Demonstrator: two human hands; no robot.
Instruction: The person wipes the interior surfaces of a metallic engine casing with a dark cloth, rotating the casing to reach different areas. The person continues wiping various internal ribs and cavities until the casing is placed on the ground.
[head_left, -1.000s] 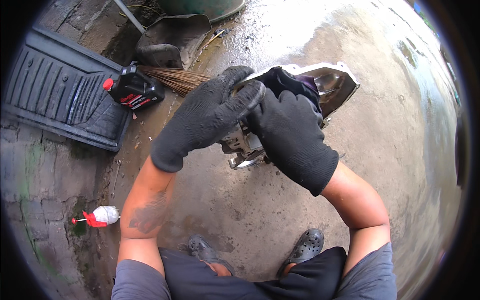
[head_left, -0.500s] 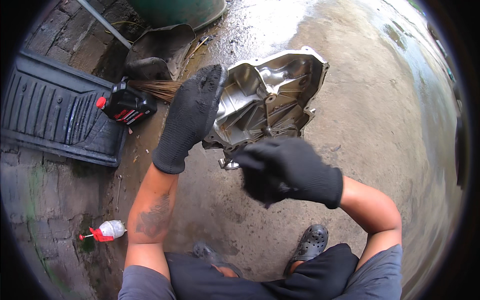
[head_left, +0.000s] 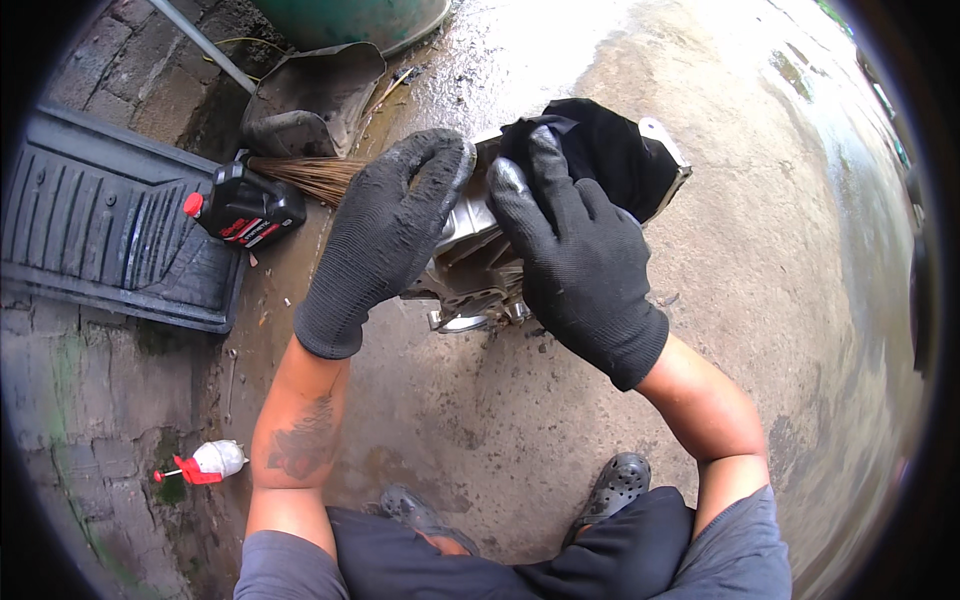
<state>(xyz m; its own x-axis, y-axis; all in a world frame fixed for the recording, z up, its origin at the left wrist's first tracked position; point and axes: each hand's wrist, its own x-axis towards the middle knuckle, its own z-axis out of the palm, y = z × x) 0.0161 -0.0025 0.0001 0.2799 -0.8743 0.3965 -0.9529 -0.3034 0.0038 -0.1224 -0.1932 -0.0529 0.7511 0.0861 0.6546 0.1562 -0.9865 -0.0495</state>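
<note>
A hollow silver cast-metal cover (head_left: 468,220), ribbed inside, is held up in front of me, tilted. My left hand (head_left: 385,220), in a black knit glove, grips its left edge, fingers curled over the rim. A black cloth (head_left: 615,155) lies over the far right part of the cover and hides much of its hollow. My right hand (head_left: 585,255), gloved the same way, presses the cloth against the metal, its thumb and fingers closed at the cloth's near left edge. Grey smears show on the fingertips of both gloves.
To the left lie a ridged black tray (head_left: 110,220), a black jug (head_left: 250,205) with a red cap, a stick broom (head_left: 305,178) and a dustpan (head_left: 310,100). A green tub (head_left: 355,22) stands behind. Nearer is a small bottle (head_left: 215,460) with a red top. Wet concrete lies around.
My right hand has gone up and away from me, from below the cover onto its right side. The black cloth now spreads over the hollow. My left hand keeps its hold.
</note>
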